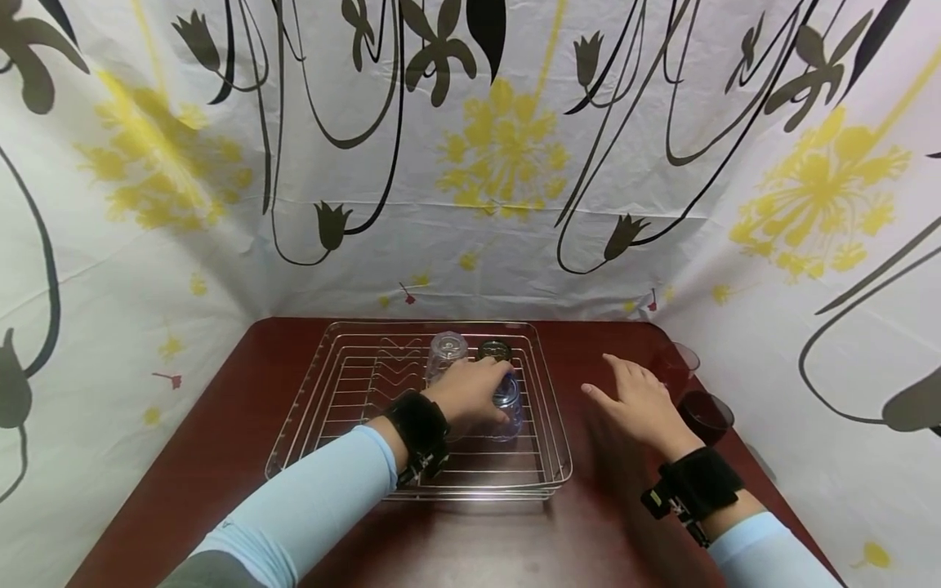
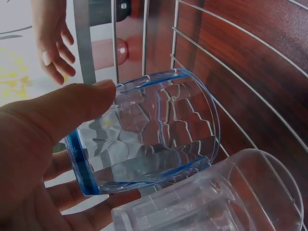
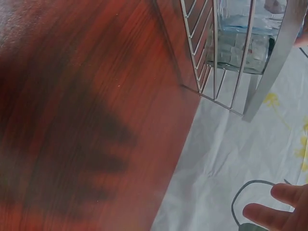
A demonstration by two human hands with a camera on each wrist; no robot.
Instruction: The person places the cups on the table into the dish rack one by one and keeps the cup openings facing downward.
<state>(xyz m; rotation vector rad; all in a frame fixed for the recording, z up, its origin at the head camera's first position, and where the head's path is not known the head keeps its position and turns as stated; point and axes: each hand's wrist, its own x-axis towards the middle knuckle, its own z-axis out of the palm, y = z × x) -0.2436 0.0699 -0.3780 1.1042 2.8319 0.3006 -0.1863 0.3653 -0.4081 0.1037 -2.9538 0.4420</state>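
My left hand (image 1: 470,394) holds a blue-tinted glass tumbler (image 1: 509,416), which stands upside down in the wire dish rack (image 1: 485,474). In the left wrist view, the thumb lies on one side of the blue tumbler (image 2: 149,130) and the fingers reach behind it. A clear tumbler (image 1: 447,349), also base up, stands close beside it, and a dark greenish glass (image 1: 494,350) sits just behind. To the right of the rack, my right hand (image 1: 638,404) hovers over the table with fingers spread and nothing in its grasp.
Two dark reddish glasses (image 1: 707,415) stand at the table's right edge beyond the right hand. The rack's raised metal rim (image 1: 562,445) runs between the hands. A patterned white curtain (image 1: 478,269) encloses the back and sides of the brown table (image 1: 581,539).
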